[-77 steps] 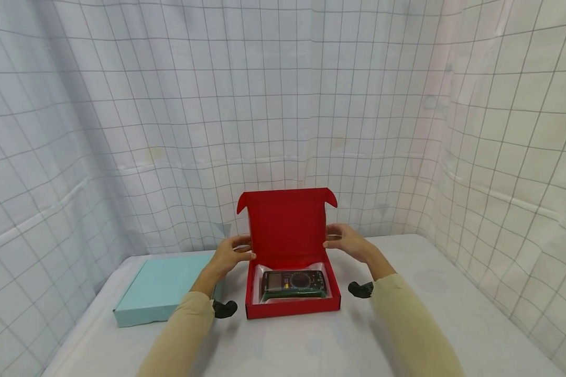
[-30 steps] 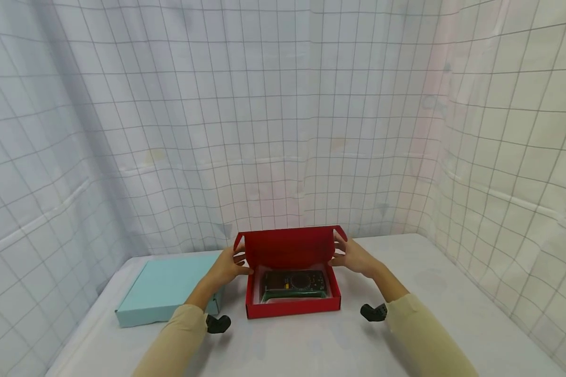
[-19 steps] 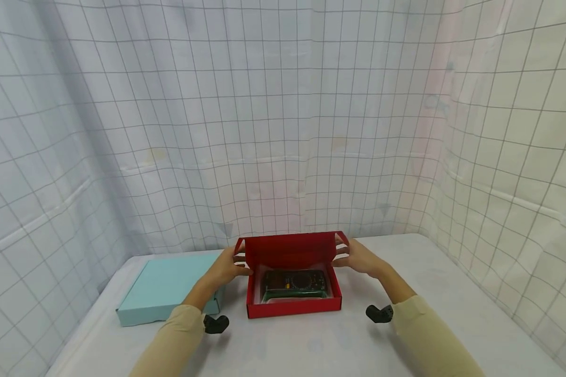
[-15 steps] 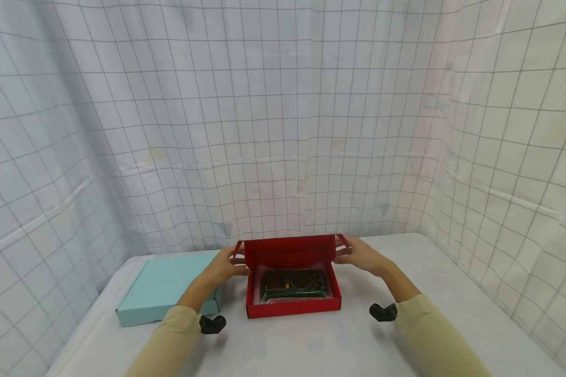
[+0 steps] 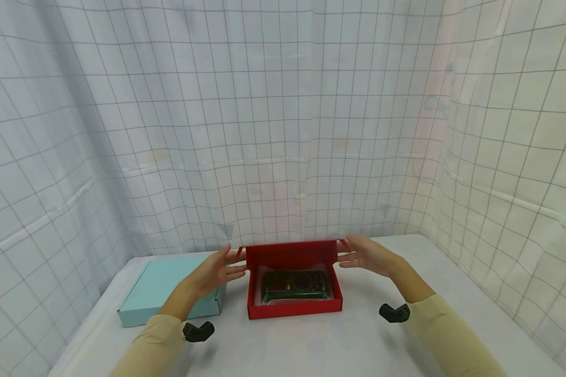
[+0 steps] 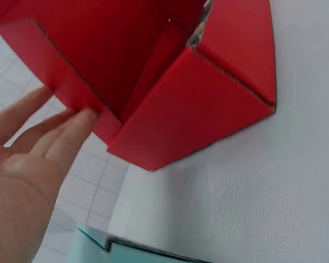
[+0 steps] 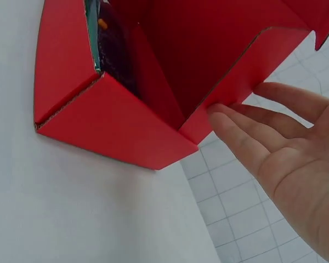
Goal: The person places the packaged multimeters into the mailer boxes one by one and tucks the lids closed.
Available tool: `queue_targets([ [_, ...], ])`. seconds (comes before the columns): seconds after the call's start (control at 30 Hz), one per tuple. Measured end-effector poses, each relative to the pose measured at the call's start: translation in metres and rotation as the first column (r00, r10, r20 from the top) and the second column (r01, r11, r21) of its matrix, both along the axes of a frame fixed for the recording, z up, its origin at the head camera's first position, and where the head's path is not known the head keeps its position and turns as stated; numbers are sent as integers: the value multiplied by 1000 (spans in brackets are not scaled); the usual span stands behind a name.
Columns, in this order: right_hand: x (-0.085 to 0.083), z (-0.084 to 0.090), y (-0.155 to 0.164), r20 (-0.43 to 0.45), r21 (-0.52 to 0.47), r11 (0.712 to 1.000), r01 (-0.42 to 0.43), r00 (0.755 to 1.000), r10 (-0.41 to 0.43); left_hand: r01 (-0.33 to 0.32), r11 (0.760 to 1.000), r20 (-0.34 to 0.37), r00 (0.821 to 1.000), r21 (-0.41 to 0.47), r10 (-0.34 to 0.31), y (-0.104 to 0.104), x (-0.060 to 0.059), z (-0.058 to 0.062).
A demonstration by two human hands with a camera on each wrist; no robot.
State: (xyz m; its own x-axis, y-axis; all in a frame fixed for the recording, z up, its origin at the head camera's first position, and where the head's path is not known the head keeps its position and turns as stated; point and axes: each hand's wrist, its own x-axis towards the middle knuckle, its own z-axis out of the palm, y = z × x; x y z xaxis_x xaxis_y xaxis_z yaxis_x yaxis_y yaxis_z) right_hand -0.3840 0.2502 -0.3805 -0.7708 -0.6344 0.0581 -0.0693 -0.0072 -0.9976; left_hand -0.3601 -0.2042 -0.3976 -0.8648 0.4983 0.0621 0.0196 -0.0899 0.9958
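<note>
Red box [image 5: 294,309] is sitting on the white surface [image 5: 320,345], its lid [image 5: 290,255] tilting low over the tray. Inside, a dark meter [image 5: 294,283] in clear wrap is lying flat, partly shaded by the lid. The left hand [image 5: 215,270] is resting against the lid's left edge with fingers [image 6: 66,134] straight and spread, their tips touching the side flap; nothing is being gripped. The right hand [image 5: 370,255] is mirroring it at the lid's right edge, fingers [image 7: 247,134] extended and relaxed, the tips just meeting the flap's cardboard rim. In the left wrist view the red box [image 6: 192,115] is showing its outer side wall and the raw corrugated edge of the flap, with the left hand [image 6: 27,181] open below it. In the right wrist view the red box [image 7: 115,131] is showing the same on its other side, a sliver of the meter [image 7: 107,55] peeking over the wall, and the right hand [image 7: 285,170] lying open, palm toward the camera. A pale blue box [image 5: 167,288], closed, is lying just left of the red one, near the left forearm; its corner [image 6: 126,252] is also showing at the bottom of the left wrist view. Both arms are wearing cream sleeves [image 5: 434,335]. Gridded white cloth [image 5: 283,120] is hanging behind and to both sides of the surface.
</note>
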Motion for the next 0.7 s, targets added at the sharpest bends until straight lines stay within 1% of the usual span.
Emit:
queue_targets([
  [0.1, 3, 5, -1, 3, 6, 1000, 7, 1000, -7, -33, 999, -16, 999, -23, 33, 5, 0, 3],
  [0.2, 4, 6, -2, 11, 16, 1000, 3, 1000, -3, -70, 997, -31, 997, -38, 68, 8, 0, 3],
  [0.27, 5, 6, -2, 15, 26, 1000, 0, 1000, 0, -82, 996, -36, 996, -45, 81, 10, 1, 2],
  [0.33, 5, 5, -2, 13, 34, 999, -6, 1000, 5, -80, 996, -45, 996, -47, 78, 10, 2, 1],
  [0.43, 6, 4, -1, -16, 64, 998, -18, 1000, 19, -74, 996, -63, 996, -59, 70, 9, 4, -1],
  [0.6, 6, 0, -1, -61, 113, 992, -60, 996, 67, -28, 995, -90, 996, -95, 20, 6, 8, -3],
  [0.7, 5, -3, 0, -80, 126, 988, -85, 992, 95, -1, 994, -98, 995, -112, -10, 4, 9, -4],
])
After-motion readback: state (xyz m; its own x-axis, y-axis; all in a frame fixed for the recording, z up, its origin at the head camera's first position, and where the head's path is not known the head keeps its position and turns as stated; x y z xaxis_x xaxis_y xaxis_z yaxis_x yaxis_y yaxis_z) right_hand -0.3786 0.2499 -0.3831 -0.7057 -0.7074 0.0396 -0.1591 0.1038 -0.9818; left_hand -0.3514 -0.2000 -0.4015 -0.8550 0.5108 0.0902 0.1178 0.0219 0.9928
